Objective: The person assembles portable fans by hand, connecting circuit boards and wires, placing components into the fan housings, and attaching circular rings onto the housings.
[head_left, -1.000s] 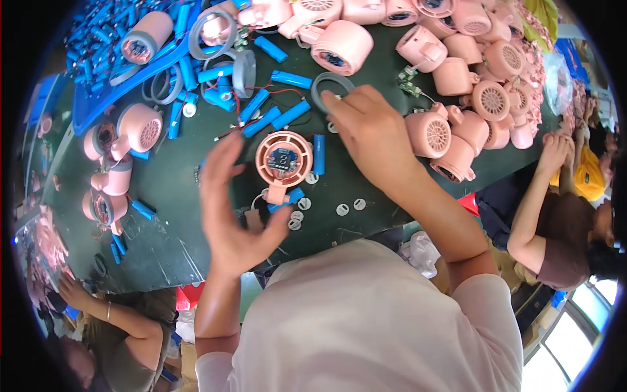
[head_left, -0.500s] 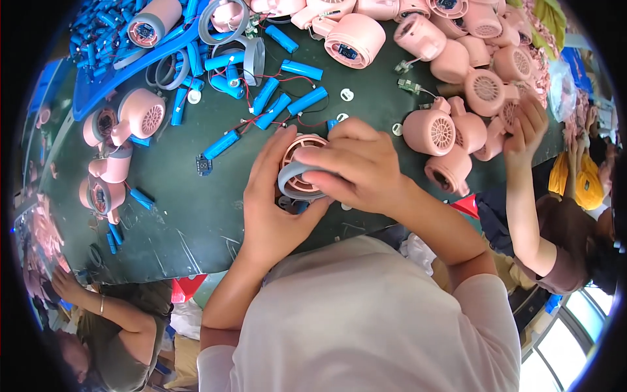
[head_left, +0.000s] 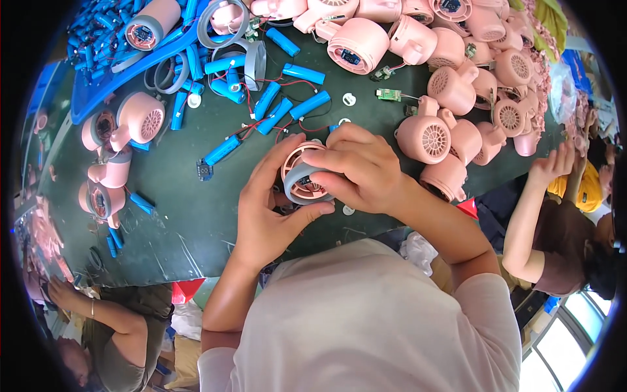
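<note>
My left hand curls around a round pink fan housing, its spoked open end facing up. Between the thumb and fingers of my right hand is a grey ring, which lies tilted over part of the housing's opening. Dark electronics show inside the ring. My fingers hide the far side of both parts. Just beyond my hands lie blue cylindrical batteries with thin red and black wires, and a small blue circuit board.
A blue bin heaped with batteries stands far left, with loose grey rings beside it. Pink housings pile up at the far right; others sit left. Co-workers' hands are at the right and left edges.
The grey ring has shifted slightly on the housing, baring more of its inside. Some pink housings on the right have moved, and the right co-worker's hand has drawn back from the pile.
</note>
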`<state>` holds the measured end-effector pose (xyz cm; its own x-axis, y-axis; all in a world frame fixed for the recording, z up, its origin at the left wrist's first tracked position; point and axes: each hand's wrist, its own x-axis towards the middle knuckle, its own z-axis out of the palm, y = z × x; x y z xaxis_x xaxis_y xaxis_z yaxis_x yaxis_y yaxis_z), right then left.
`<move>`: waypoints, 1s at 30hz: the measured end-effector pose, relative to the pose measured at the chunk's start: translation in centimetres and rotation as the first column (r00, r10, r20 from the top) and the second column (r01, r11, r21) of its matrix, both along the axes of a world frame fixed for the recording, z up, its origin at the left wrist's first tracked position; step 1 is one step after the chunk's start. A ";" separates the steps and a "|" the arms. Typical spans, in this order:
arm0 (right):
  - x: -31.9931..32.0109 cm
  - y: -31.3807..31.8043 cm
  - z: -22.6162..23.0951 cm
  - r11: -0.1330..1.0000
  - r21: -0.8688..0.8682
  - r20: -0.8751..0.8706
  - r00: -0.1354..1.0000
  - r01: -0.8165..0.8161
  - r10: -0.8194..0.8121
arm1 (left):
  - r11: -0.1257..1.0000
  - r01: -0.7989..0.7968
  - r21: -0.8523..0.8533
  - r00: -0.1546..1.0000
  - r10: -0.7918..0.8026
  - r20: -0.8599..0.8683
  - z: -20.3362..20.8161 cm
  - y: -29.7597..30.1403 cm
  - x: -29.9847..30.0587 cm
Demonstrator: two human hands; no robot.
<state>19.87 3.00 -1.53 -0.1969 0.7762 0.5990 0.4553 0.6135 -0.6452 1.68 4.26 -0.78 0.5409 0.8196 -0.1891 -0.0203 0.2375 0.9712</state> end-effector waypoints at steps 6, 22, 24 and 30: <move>0.0 0.1 0.2 0.998 -0.058 -0.048 0.999 -0.019 0.017 | 1.000 0.011 -0.004 1.000 -0.011 -0.017 0.1 0.2 -0.1; -0.4 1.3 3.0 0.944 0.008 0.299 0.900 0.329 -0.316 | 0.999 -0.005 -0.050 0.999 0.002 -0.053 0.3 0.6 -0.4; -2.0 1.4 3.0 0.884 -0.197 0.213 0.898 0.424 -0.384 | 1.000 -0.025 -0.018 0.998 0.024 -0.050 0.6 0.9 -0.1; -2.3 1.1 2.1 0.875 -0.373 0.279 0.937 0.310 -0.213 | 0.997 -0.010 -0.079 1.000 0.009 -0.015 0.4 1.0 0.0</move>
<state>17.56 4.12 0.62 -0.0424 0.9817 0.1856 0.7224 0.1584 -0.6731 1.64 5.29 -0.33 0.5302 0.8066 -0.2613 -0.0091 0.3136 0.9495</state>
